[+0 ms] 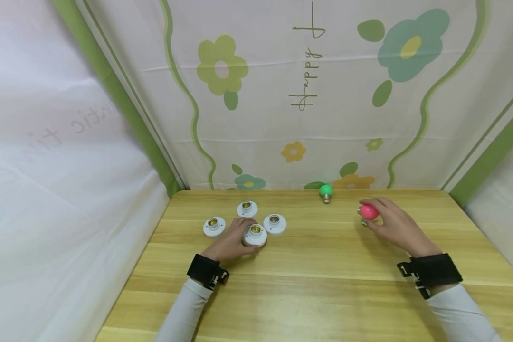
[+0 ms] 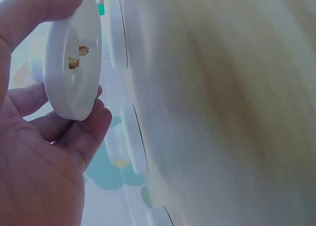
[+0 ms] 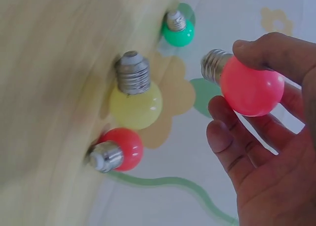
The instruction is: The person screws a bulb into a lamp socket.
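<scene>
My left hand (image 1: 232, 242) grips a round white lamp holder (image 1: 261, 236) by its rim, socket mouth up. Raised off the table in the left wrist view, this lamp holder (image 2: 74, 82) shows its hollow underside with two brass terminals. Three more white lamp holders, one left (image 1: 210, 231), one behind (image 1: 241, 212) and one right (image 1: 278, 228), sit around that hand. On the right, my right hand (image 1: 397, 228) pinches a pink light bulb (image 3: 253, 87) between thumb and fingers, its metal screw base pointing away from the palm.
A yellow bulb (image 3: 136, 105) and a red bulb (image 3: 129, 149) lie on the wooden table (image 1: 308, 285) near the right hand, mostly hidden in the head view. A green bulb (image 1: 326, 191) lies at the back edge, close to the printed curtain (image 1: 265, 118).
</scene>
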`<state>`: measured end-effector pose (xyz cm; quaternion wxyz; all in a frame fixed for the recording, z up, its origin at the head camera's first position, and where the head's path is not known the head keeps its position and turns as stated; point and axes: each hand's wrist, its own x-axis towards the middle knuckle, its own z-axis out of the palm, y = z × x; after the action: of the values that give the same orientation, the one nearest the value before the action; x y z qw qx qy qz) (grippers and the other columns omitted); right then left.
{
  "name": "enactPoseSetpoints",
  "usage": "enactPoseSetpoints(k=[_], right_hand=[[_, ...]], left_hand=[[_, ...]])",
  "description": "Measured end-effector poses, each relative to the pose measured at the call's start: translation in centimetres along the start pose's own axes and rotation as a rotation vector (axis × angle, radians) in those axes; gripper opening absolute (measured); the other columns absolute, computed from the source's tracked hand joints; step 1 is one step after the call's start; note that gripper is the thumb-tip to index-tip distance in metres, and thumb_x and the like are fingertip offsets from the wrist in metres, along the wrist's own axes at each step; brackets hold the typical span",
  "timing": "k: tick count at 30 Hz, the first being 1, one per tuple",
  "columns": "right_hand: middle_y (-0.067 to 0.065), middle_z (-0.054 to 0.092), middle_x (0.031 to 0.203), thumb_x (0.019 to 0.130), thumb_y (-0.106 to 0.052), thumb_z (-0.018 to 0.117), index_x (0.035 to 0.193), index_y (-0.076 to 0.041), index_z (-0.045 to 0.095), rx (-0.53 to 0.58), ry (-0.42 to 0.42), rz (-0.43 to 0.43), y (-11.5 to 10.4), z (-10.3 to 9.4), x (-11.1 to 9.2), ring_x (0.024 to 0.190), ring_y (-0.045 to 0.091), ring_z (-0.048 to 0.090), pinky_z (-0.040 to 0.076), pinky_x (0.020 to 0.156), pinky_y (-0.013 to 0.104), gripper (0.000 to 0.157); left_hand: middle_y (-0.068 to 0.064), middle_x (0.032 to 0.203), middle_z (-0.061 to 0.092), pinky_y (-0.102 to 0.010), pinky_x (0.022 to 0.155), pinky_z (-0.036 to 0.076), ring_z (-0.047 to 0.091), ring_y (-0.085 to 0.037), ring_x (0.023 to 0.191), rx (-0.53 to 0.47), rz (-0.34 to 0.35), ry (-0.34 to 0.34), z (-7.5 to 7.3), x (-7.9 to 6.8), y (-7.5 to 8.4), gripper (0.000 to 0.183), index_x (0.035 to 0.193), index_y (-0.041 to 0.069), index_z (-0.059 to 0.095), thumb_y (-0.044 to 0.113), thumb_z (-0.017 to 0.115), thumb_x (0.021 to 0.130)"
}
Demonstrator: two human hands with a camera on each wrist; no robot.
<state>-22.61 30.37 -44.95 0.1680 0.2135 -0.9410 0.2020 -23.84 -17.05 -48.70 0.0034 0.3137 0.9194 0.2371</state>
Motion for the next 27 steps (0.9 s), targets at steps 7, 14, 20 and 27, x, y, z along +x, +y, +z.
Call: enactPoseSetpoints(k=[7,14,20,27], right_hand=[[0.017,0.059,0.121,0.079,-0.019,0.078,0.127,-0.004,0.056,-0.007,-0.008,-0.02,-1.4,-0.3,0.5,0.11,0.034,0.053,0.051,0.083,0.055,0.055],[0.016,0.061,0.12,0.078,-0.024,0.078,0.125,-0.005,0.058,-0.025,-0.02,-0.054,-2.5,-0.2,0.7,0.109,0.032,0.055,0.052,0.082,0.054,0.054],[0.013,0.061,0.121,0.078,-0.026,0.078,0.123,-0.006,0.059,-0.021,-0.014,-0.084,-3.2,0.0,0.9,0.11,0.029,0.056,0.053,0.082,0.051,0.053],[0.013,0.061,0.119,0.078,-0.026,0.078,0.126,-0.004,0.059,-0.022,0.028,-0.133,-3.6,0.2,1.0,0.106,0.027,0.058,0.056,0.077,0.048,0.056]], left_hand=[[-0.002,0.14,0.043,-0.04,0.108,0.036,0.034,-0.018,0.131,-0.054,0.019,-0.005,0.3,0.6,0.4,0.068,0.137,0.015,0.047,0.041,0.075,0.081],[0.0,0.135,0.043,-0.033,0.103,0.041,0.045,-0.013,0.119,-0.156,0.016,-0.013,0.7,1.1,0.8,0.066,0.136,0.013,0.045,0.031,0.076,0.081],[-0.005,0.14,0.043,-0.035,0.107,0.038,0.043,-0.015,0.125,-0.173,0.015,-0.007,0.9,1.2,1.0,0.07,0.138,0.01,0.043,0.029,0.077,0.08],[-0.004,0.139,0.043,-0.037,0.108,0.036,0.04,-0.016,0.127,-0.168,0.038,-0.011,0.9,1.3,1.6,0.067,0.136,0.01,0.045,0.028,0.077,0.079]])
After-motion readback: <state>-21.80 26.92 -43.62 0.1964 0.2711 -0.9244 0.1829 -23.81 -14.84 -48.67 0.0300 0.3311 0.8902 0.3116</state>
